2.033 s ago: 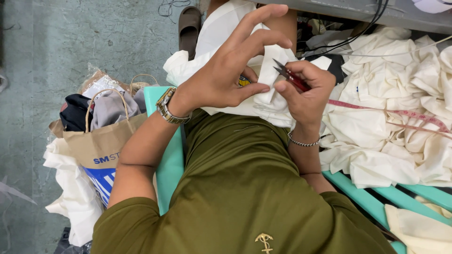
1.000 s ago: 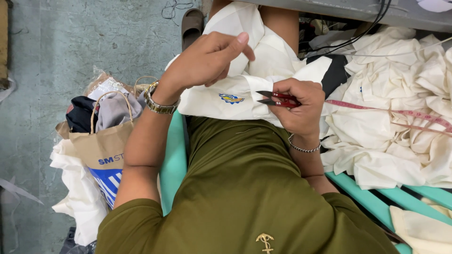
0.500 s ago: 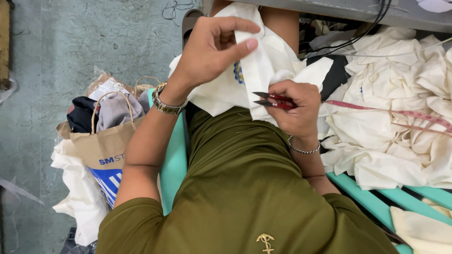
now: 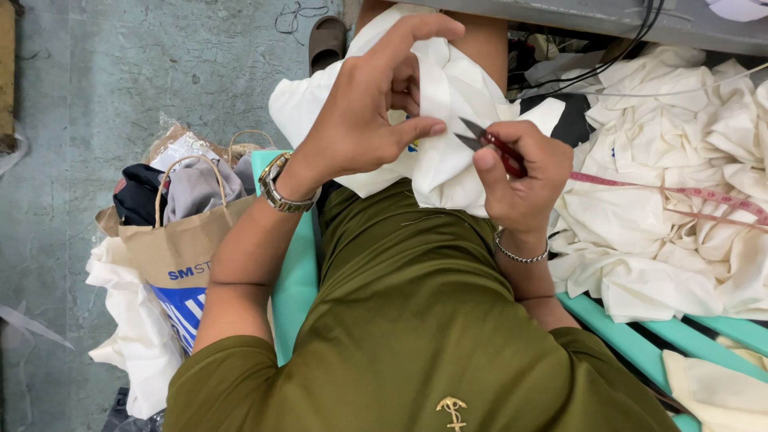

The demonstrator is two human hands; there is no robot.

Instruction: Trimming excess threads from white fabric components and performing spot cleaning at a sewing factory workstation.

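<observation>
1. Head view: left hand (image 4: 364,120) pinched shut on white cloth (image 4: 448,160) over the lap, thumb and fingers bunching a fold.
2. Right hand (image 4: 520,180) closed round red snips (image 4: 490,144), blades parted, tips at the fold just beside the left thumb.
3. Best done with cloth held taut, tips kept on the loose thread only, probably near the small blue mark, half hidden.
4. Counted: one snips, one watch (image 4: 280,192), one bracelet (image 4: 520,254), one paper bag (image 4: 180,248), one heap of white cloths (image 4: 680,200) at right.
</observation>
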